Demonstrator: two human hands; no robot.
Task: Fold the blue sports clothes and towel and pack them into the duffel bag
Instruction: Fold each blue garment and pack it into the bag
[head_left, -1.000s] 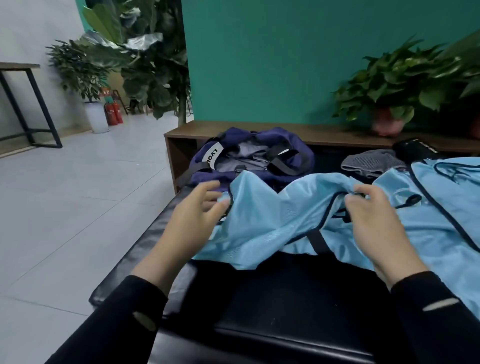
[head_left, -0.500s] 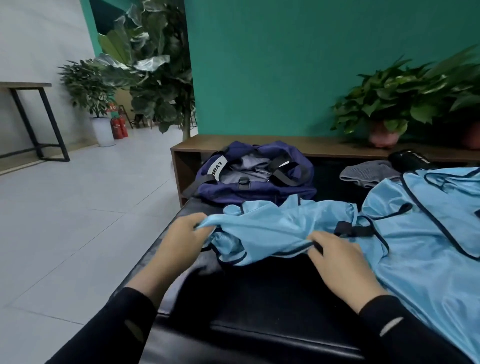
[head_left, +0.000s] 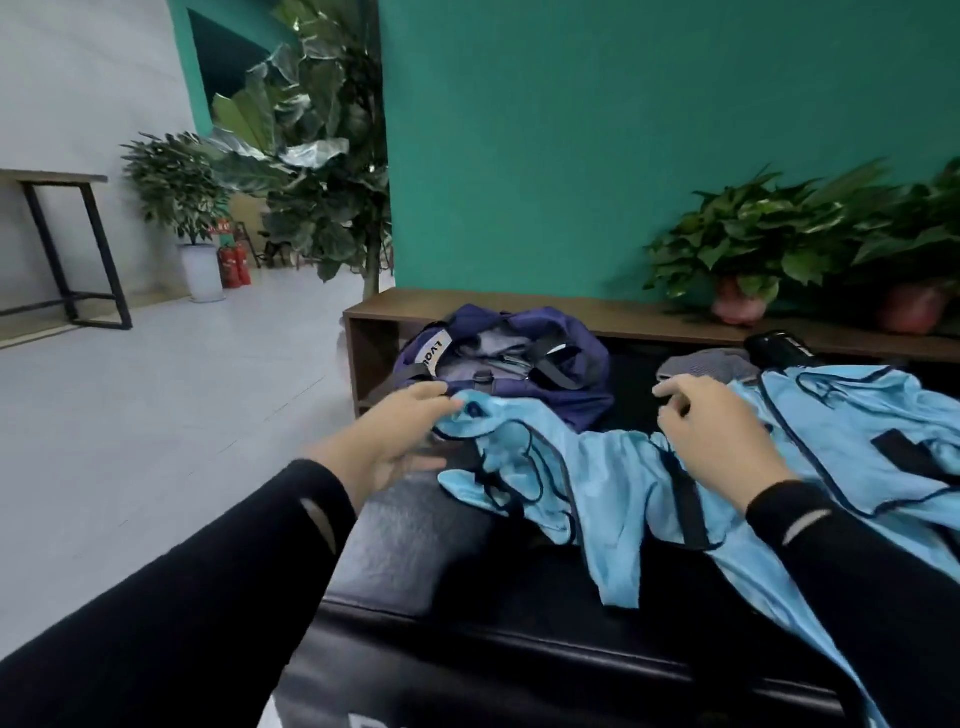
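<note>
Both hands are held over the black worktop (head_left: 467, 597). A corner of the light blue sports garment (head_left: 587, 483) is pinched by the left hand (head_left: 395, 441). The right hand (head_left: 717, 431) is laid on the same garment, fingers loosely curled; whether cloth is gripped cannot be told. Just beyond the left hand, the navy duffel bag (head_left: 519, 358) is seen unzipped.

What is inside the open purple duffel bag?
The duffel bag shows grey fabric in its opening, beneath black straps. Anything deeper is hidden by the fabric and the bag's sides.
</note>
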